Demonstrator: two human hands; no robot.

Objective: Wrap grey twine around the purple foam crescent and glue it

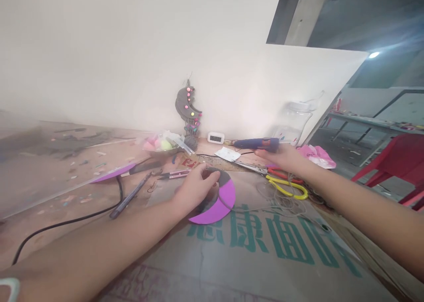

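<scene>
My left hand (195,187) pinches the upper end of a purple crescent moon cutout (215,211) lying on the printed sheet. Dark grey cord covers the crescent's top end, and a loose strand (261,208) trails from it to the right. My right hand (283,157) is wrapped round a dark blue glue gun (250,143), its nozzle pointing left above the table. Just below the gun lie scissors with yellow handles (288,189). A finished-looking grey crescent ornament (185,103) with coloured beads stands against the white panel.
A bowl of pompoms (162,145), a small white digital clock (216,137) and a clear jar (294,120) line the back. Thread snips (174,174) and a pen (130,196) lie left, beside a black cable (69,222). A pink bag (318,156) and red chair (394,160) are right.
</scene>
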